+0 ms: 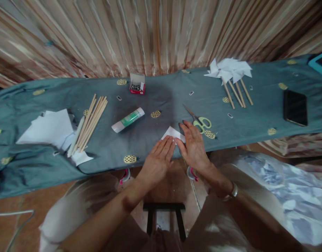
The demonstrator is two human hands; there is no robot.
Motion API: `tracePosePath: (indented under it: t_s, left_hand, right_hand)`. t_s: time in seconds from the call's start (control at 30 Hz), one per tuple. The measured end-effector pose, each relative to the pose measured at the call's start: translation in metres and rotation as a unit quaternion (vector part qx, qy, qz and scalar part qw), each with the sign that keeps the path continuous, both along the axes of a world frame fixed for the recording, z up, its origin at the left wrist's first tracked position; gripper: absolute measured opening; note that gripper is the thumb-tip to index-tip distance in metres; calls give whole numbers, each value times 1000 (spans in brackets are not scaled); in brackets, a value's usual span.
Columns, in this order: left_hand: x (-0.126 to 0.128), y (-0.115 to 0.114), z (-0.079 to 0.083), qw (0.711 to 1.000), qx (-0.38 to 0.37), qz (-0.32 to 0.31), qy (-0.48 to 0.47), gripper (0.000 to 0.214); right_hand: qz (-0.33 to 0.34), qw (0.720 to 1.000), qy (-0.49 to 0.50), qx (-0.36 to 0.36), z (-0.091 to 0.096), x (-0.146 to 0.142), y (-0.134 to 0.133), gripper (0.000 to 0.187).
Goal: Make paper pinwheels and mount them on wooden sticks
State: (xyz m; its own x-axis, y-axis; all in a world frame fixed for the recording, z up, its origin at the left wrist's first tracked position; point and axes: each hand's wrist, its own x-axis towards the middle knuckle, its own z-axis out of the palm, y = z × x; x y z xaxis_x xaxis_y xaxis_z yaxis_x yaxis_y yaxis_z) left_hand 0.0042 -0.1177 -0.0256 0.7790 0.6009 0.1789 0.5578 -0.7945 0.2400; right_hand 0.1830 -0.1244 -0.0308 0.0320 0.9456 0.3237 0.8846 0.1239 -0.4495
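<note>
A small piece of white folded paper (pixel 170 131) lies at the front edge of the cloth-covered table. My left hand (pixel 159 158) rests flat on its lower left part, fingers stretched out. On the right side of the paper, my right hand (pixel 194 145) touches it with the thumb and fingers apart. Both hands hide much of the paper's lower part. Just beyond my right hand are scissors (pixel 200 122) with light green handles, their blades pointing away to the left. A glue stick (pixel 128 119) with a green label lies left of the paper.
An opened small red box (pixel 137 88) of metal pins or clips stands at the back. Wooden sticks (pixel 92 122) and white paper pieces (pixel 49 127) lie left. Paper pinwheels (pixel 229 70) on sticks sit at the back right, near a black phone (pixel 295 107).
</note>
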Motion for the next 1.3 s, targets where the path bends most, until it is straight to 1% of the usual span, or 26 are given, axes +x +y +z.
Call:
tracePosePath:
  t_s: [0.1,0.2,0.4,0.5,0.6,0.73,0.83,0.9,0.97,1.07,1.13,1.3]
  left_hand:
    - [-8,1,0,1000,11,-2,-5,53]
    - [-22,1,0,1000,18,2,-11,53]
    - [-52,-2,2,998,56,15,-13,52]
    - [-62,-4,4,998,53,17,-12,53]
    - [-67,-6,4,998,49,28,-32,50]
    - [-64,-1,4,994,35,55,-87,42]
    - [-56,6,5,991,15,70,-113,45]
    - [-51,11,6,990,3,72,-117,48]
    - [-46,14,6,990,-4,72,-117,50]
    - [-40,17,7,990,-1,72,-120,51]
    - [-36,19,9,989,8,72,-126,52]
    - [-24,23,17,987,24,55,-150,56]
  right_hand:
    - [-5,1000,9,2,-3,5,-2,47]
    - [-12,1000,21,6,-4,12,-2,43]
    - [5,999,29,28,-4,21,-4,36]
    - [8,999,35,38,-6,25,-5,34]
    - [14,998,33,43,-5,27,-5,34]
    - [29,998,49,31,1,24,-4,35]
    - [39,997,63,6,6,20,-1,34]
    - [41,996,76,-11,9,17,2,30]
    - [40,994,102,-26,10,14,5,22]
    - [43,986,153,-40,11,12,8,9]
    - [47,981,185,-41,13,10,8,4]
    - [45,970,237,-44,23,5,5,6]
